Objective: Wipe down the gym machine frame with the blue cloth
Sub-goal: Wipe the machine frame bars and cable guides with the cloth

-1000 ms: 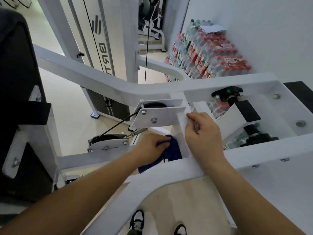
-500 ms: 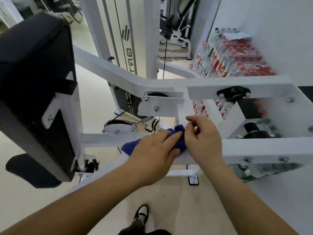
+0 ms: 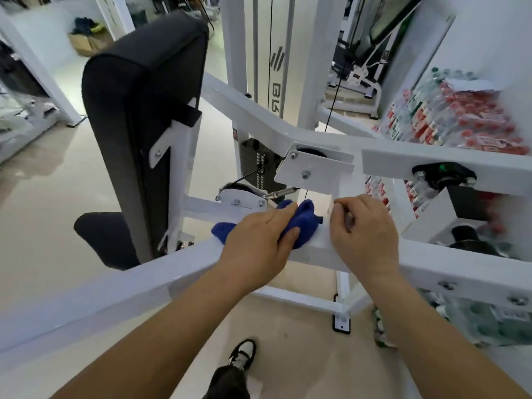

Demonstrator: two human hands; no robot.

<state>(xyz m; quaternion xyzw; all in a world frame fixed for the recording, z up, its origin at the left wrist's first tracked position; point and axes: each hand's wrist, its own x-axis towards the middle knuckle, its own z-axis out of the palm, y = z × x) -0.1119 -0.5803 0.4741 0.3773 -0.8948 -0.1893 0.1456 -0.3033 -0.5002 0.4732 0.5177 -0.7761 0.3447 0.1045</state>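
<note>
I see my left hand (image 3: 256, 243) at the middle of the frame, laid over the cloth (image 3: 306, 220) and clamped on it, the blue fabric bunched between fingers and thumb. The cloth sits on top of the white frame (image 3: 161, 272), on the bar that runs from lower left up towards the right edge. One end of the cloth pokes out to the left of my hand and the bulk bulges out on its right.

My right hand (image 3: 364, 234) is just right of the cloth and rests on the same bar. Its fingers are curled in against a white upright piece, and I cannot tell whether they grip it or only lean there.

Just above both hands a white pulley plate (image 3: 313, 171) with two bolts hangs off the upper bar. A black pad (image 3: 138, 110) stands tall in the upper left. Packs of bottles (image 3: 460, 116) are stacked against the wall at upper right. A shoe (image 3: 243, 354) shows on the floor (image 3: 57, 226) at the bottom centre
</note>
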